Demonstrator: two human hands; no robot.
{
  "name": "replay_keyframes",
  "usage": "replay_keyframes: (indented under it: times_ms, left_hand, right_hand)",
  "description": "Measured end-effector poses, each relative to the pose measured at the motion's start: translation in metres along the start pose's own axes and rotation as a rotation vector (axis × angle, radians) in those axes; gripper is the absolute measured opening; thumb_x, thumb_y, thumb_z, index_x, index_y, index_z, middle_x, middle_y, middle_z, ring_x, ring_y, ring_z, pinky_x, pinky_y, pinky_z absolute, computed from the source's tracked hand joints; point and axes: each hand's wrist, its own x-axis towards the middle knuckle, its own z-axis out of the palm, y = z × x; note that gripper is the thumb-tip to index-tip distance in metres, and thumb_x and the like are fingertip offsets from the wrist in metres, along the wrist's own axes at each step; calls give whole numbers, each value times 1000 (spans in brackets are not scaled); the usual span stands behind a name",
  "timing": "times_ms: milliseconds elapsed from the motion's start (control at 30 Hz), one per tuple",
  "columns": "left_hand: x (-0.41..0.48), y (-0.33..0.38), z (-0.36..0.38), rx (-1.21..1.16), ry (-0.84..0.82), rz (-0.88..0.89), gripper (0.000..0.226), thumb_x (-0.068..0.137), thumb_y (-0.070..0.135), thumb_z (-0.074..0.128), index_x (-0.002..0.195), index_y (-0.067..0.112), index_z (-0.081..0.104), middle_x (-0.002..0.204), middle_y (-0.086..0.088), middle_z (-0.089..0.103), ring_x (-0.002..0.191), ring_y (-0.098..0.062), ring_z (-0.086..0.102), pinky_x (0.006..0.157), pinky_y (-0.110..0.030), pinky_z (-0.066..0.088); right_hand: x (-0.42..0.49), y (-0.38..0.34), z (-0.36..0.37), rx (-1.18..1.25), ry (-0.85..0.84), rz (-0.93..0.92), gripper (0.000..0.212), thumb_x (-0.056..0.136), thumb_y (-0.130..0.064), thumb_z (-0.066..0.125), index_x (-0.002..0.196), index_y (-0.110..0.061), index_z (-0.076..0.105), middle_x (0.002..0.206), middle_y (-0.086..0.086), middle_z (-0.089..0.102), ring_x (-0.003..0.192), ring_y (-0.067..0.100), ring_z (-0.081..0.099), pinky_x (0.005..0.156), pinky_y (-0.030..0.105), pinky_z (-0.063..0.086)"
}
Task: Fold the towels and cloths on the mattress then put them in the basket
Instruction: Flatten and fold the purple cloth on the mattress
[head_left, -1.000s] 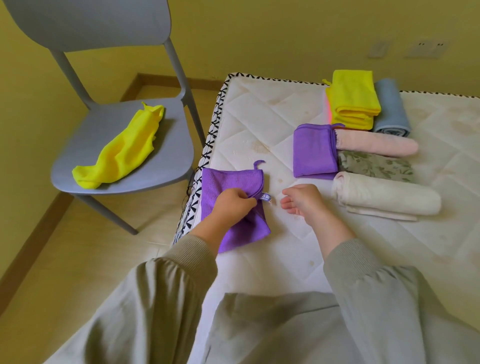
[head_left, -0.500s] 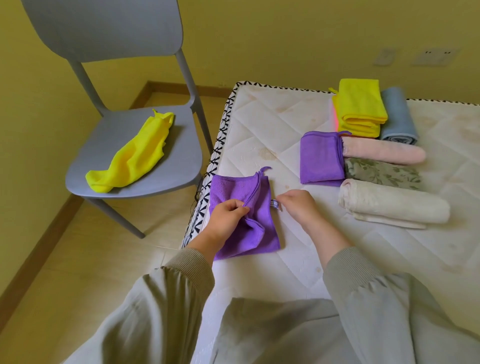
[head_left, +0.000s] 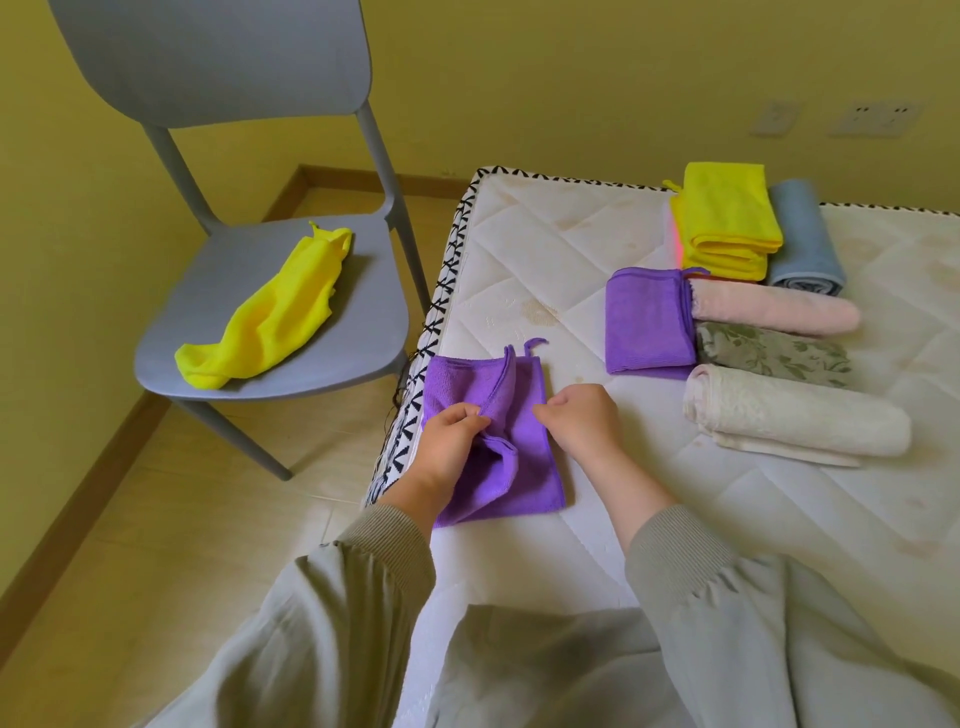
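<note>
A purple cloth (head_left: 506, 467) lies half folded at the left edge of the white mattress (head_left: 545, 270). My left hand (head_left: 449, 441) pinches a raised fold in its middle. My right hand (head_left: 582, 421) sits at the cloth's right edge with fingers curled on that edge. Folded pieces lie at the right: a purple cloth (head_left: 647, 322), a yellow cloth (head_left: 727, 218), a blue roll (head_left: 802, 239), a pink roll (head_left: 774, 312), a floral roll (head_left: 774, 353) and a cream roll (head_left: 795, 415). No basket shows.
A grey chair (head_left: 291, 312) stands on the floor left of the mattress, with a crumpled yellow cloth (head_left: 270, 312) on its seat. A yellow wall with sockets (head_left: 872, 119) runs behind. My knees fill the bottom of the view.
My right hand has moved left onto the purple cloth's right edge. My left hand has pulled up a fold in the cloth's middle. The camera has tilted up a little.
</note>
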Motion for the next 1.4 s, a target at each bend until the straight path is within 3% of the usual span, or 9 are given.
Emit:
replay_keyframes:
  times_ms: [200,500,667,800,933,1067,1167,1267,1400]
  left_hand:
    - [4,-2,-9,-321,32,-137,22,87,6,46,67,17,49,70,-8,47,64,-21,47,59,-25,42]
    - [1,0,-7,-357,77,-136,10,79,9,50,73,16,49,75,-8,45,64,-21,45,57,-24,43]
    - [-5,7,-3,-208,86,-115,7,67,14,57,65,16,50,71,-9,43,64,-21,43,62,-30,36]
    - [-6,10,6,-229,73,-71,12,83,22,57,85,13,65,82,-8,61,83,-24,57,79,-29,46]
    - [-20,6,20,442,-26,312,35,98,11,38,124,6,61,132,-7,57,128,-21,47,108,-22,30]
    - [-26,-18,8,1317,-53,987,52,82,18,34,128,11,59,147,-9,42,135,-32,39,109,-51,25]
    - [-31,-16,-4,1536,58,737,59,87,33,28,139,13,49,152,-8,35,141,-32,31,107,-60,27]
    - [-26,-24,-22,1570,98,427,80,83,52,-7,153,18,11,161,1,1,148,-22,-5,117,-49,4]
    - [-30,-32,-30,1512,111,458,82,81,57,-9,153,20,5,160,5,-4,147,-16,-11,118,-43,-1]
  right_hand:
    - [-1,-9,1,182,34,-64,9,76,-9,67,68,-5,69,72,10,68,70,15,56,65,27,44]
    - [0,-11,13,524,-110,50,30,78,3,61,64,-23,64,66,-3,62,67,16,55,68,28,45]
    - [9,5,24,615,-205,145,6,59,-19,63,62,-14,61,70,9,50,71,21,45,66,35,36]
    - [12,8,17,665,-170,250,7,69,-5,63,71,-9,58,74,12,45,67,21,43,63,34,38]
    - [12,9,0,616,-104,255,25,87,0,54,63,-8,55,58,8,54,43,16,52,41,21,45]
    - [10,8,-9,523,137,115,20,89,-4,47,87,-12,66,80,8,68,79,27,67,76,40,55]
    - [-10,0,-7,292,316,-233,34,91,0,44,119,-6,63,121,10,64,115,23,57,101,28,40]
    - [-32,4,15,-169,68,-630,50,96,-23,24,139,-10,45,148,9,39,140,23,31,112,35,27]
    - [-31,33,34,-684,-114,-477,70,86,-49,-3,152,-28,4,161,-2,-4,147,20,-4,117,46,5]
